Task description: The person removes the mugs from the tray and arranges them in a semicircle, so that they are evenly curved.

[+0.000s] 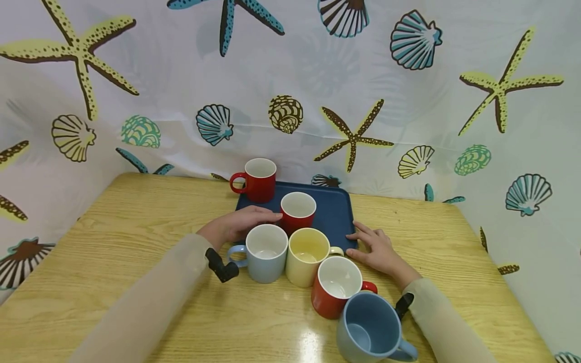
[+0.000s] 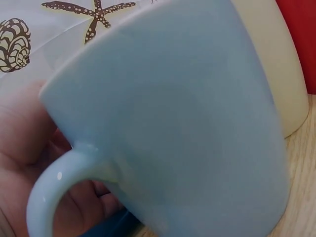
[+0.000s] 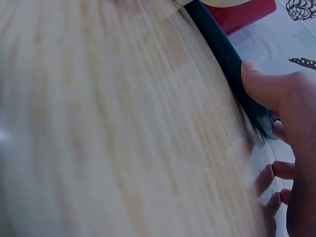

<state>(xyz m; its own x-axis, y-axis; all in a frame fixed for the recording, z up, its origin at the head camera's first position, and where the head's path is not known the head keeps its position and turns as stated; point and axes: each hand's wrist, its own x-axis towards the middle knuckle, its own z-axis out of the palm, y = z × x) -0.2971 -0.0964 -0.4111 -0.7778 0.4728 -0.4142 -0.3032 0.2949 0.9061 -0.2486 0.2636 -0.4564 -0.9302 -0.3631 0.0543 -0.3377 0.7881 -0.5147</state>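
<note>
My left hand (image 1: 238,224) reaches over the left side of a dark blue tray (image 1: 333,212). Its fingertips meet the left side of a red mug (image 1: 298,218) with a white inside, where the handle is hidden; it appears to grip the mug there. In the left wrist view, a light blue mug (image 2: 173,118) covers much of that hand's fingers. On the tray's right edge rests my right hand (image 1: 374,249), fingers spread. Its thumb (image 3: 261,86) touches the tray rim in the right wrist view. Another red mug (image 1: 260,186) stands at the tray's back left, handle leftward.
A pale yellow mug (image 1: 301,264) stands right of the light blue one, before the tray. Nearer stand a red mug (image 1: 328,297) and a larger blue mug (image 1: 363,333), close to the right forearm. A patterned cloth (image 1: 290,65) hangs behind the wooden table (image 1: 245,322).
</note>
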